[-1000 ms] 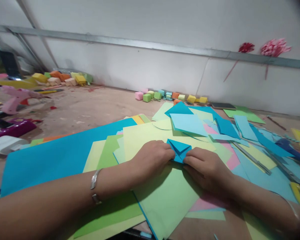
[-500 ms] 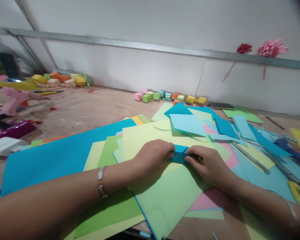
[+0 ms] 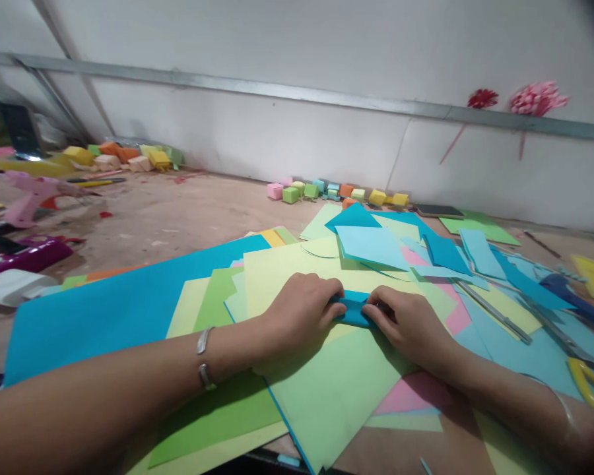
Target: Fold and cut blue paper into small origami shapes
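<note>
A small folded piece of blue paper (image 3: 354, 308) lies on a pile of green and yellow sheets (image 3: 327, 389) in the middle of the table. My left hand (image 3: 301, 313) pinches its left end with curled fingers. My right hand (image 3: 410, 324) presses and grips its right end. The piece is now a flat narrow strip between the two hands. A silver bracelet (image 3: 205, 358) sits on my left wrist.
A large blue sheet (image 3: 113, 303) lies to the left. More blue, pink and green sheets, a metal ruler (image 3: 495, 311) and yellow-handled scissors (image 3: 589, 376) lie to the right. Small paper cubes (image 3: 336, 191) line the wall. A pink glue gun (image 3: 30, 194) and purple tools lie far left.
The blue piece stood open as a triangle-folded shape; both hands have folded it down and pressed it into a flat narrow strip. The hands have stayed almost in place.
</note>
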Demonstrator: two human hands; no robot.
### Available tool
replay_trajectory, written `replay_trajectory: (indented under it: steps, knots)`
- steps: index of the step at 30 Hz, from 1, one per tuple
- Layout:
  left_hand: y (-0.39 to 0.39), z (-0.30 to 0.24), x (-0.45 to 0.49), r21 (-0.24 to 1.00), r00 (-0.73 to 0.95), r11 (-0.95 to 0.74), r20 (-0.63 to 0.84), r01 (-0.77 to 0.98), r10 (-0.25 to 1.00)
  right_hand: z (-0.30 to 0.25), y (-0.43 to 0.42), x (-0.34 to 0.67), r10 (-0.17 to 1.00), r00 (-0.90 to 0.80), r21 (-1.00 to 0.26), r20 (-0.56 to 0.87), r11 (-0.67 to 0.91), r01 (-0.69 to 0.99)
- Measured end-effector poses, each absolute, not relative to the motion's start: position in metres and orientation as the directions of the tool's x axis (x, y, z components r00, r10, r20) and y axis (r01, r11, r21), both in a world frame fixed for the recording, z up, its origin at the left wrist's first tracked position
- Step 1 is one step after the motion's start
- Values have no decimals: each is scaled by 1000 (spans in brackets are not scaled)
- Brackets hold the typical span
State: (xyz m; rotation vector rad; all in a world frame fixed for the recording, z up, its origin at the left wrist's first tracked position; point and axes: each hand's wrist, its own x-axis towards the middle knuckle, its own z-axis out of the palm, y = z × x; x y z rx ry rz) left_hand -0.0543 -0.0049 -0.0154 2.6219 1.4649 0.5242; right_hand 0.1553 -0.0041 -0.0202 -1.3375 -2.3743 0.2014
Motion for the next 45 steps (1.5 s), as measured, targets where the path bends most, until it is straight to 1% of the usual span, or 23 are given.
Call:
replay_trajectory:
  steps: [5, 8, 11, 13, 15, 18, 20, 22, 23, 26, 28, 31, 34, 36, 37, 39, 41, 43, 45]
  knots:
    - [-8, -16, -54, 230, 432, -479, 227, 847, 873, -25, -4, 154, 847, -430, -281, 312, 515, 810]
    - [-9, -18, -55, 226, 400, -463, 274, 857, 875, -26, -4, 152, 849, -419, -281, 322, 508, 814]
    - [-7, -20, -56, 240, 405, -485, 317, 841, 858, -26, -6, 152, 860, -411, -290, 303, 494, 820]
    - [-6, -19, -57, 249, 429, -501, 291, 829, 855, -25, -6, 152, 863, -410, -286, 295, 489, 824]
    - [-5, -17, -58, 260, 462, -519, 249, 815, 851, -25, -6, 153, 855, -413, -294, 315, 501, 814]
    - [-5, -13, -59, 301, 504, -549, 217, 780, 836, -26, -5, 155, 785, -448, -313, 428, 593, 741]
    - [-6, -11, -59, 340, 523, -567, 218, 750, 824, -28, -4, 156, 708, -477, -285, 521, 671, 685]
    - [-5, -10, -59, 377, 519, -559, 209, 739, 828, -29, -4, 157, 677, -502, -251, 537, 697, 672]
    - [-4, -10, -59, 395, 508, -546, 205, 739, 837, -30, -4, 157, 694, -508, -253, 510, 686, 682]
    - [-3, -11, -58, 477, 467, -509, 213, 717, 858, -28, -5, 157, 786, -494, -321, 371, 608, 726]
    - [-3, -11, -58, 564, 448, -490, 224, 665, 866, -26, -6, 156, 823, -470, -371, 320, 565, 737]
    - [-2, -12, -57, 673, 418, -445, 217, 591, 882, -24, -7, 156, 859, -419, -440, 294, 510, 739]
    - [0, -13, -56, 753, 372, -413, 239, 512, 897, -24, -5, 156, 886, -311, -516, 345, 456, 725]
    - [1, -14, -56, 804, 342, -415, 281, 427, 897, -25, -3, 156, 894, -243, -592, 376, 433, 680]
    - [1, -14, -56, 819, 331, -426, 309, 384, 892, -24, -2, 156, 904, -226, -640, 362, 417, 645]
    - [1, -14, -56, 834, 311, -456, 364, 312, 878, -23, 0, 156, 929, -235, -736, 287, 370, 566]
    - [1, -13, -56, 853, 278, -460, 392, 248, 877, -21, 0, 155, 941, -265, -803, 208, 319, 503]
    - [0, -12, -56, 886, 237, -422, 376, 192, 896, -19, -2, 154, 941, -284, -840, 185, 302, 451]
    - [0, -13, -56, 925, 222, -345, 306, 160, 926, -18, -3, 153, 934, -283, -851, 216, 322, 415]
